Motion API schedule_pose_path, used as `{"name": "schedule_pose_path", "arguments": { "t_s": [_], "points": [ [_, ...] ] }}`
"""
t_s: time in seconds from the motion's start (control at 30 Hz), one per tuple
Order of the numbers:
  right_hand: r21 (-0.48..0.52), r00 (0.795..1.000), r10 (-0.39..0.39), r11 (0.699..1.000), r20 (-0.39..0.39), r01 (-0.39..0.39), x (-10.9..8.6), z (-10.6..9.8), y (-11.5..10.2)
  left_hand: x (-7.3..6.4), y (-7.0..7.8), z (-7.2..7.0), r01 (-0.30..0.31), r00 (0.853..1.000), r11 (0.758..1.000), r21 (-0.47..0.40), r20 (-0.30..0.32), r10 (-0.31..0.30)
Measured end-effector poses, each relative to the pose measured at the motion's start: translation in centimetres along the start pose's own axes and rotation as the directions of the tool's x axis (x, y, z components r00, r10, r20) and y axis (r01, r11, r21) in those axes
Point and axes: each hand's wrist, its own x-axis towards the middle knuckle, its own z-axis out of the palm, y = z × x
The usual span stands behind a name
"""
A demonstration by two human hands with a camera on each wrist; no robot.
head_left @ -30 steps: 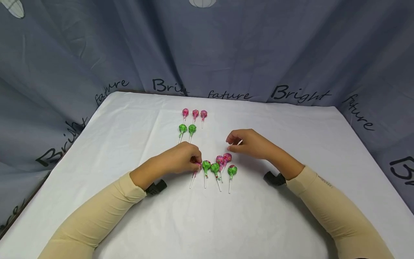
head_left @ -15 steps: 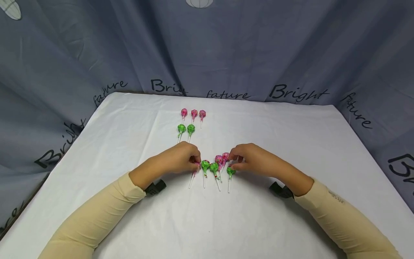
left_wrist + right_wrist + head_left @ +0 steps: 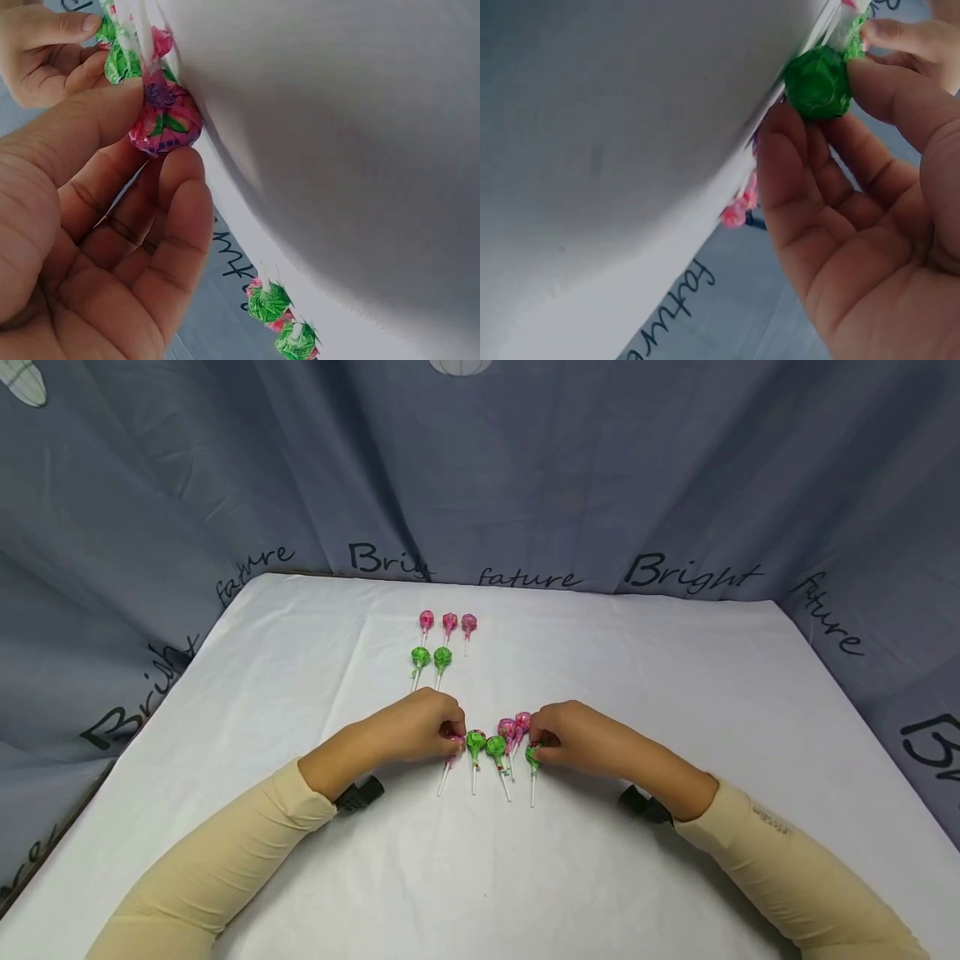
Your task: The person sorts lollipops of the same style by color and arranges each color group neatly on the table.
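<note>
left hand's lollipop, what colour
Pink lollipop wrapper with green and purple; left wrist view shows it best.

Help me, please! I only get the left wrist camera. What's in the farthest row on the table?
Observer: Three pink lollipops, side by side in the head view.
Operator: Ooh! And which ones are loose in the middle?
Observer: Two green lollipops and two more pink ones lie between the left hand and the right hand.
Operator: And my one, which way does it point?
Observer: The held pink lollipop has its stick pointing toward the bottom of the head view.
</note>
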Motion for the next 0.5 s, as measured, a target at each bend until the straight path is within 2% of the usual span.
{"name": "schedule_pose_path", "arguments": {
  "t_s": [0.2,0.37,0.5],
  "points": [
    [-0.041,1.0,-0.022,0.999,-0.008,0.022,-0.07,0.14,-0.29,-0.04,0.0,-0.03,-0.01,1.0,1.0,0.025,0.006,0.01],
    [-0.036,0.999,-0.037,0.999,-0.006,0.037,0.0,0.11,-0.18,-0.05,-0.26,0.08,0.0,1.0,1.0,0.016,0.002,0.0],
    [-0.022,0.999,-0.032,0.999,0.002,0.032,-0.01,0.15,-0.08,0.11,-0.33,-0.12,-0.018,1.0,1.0,0.0,0.013,0.018]
  ]
}}
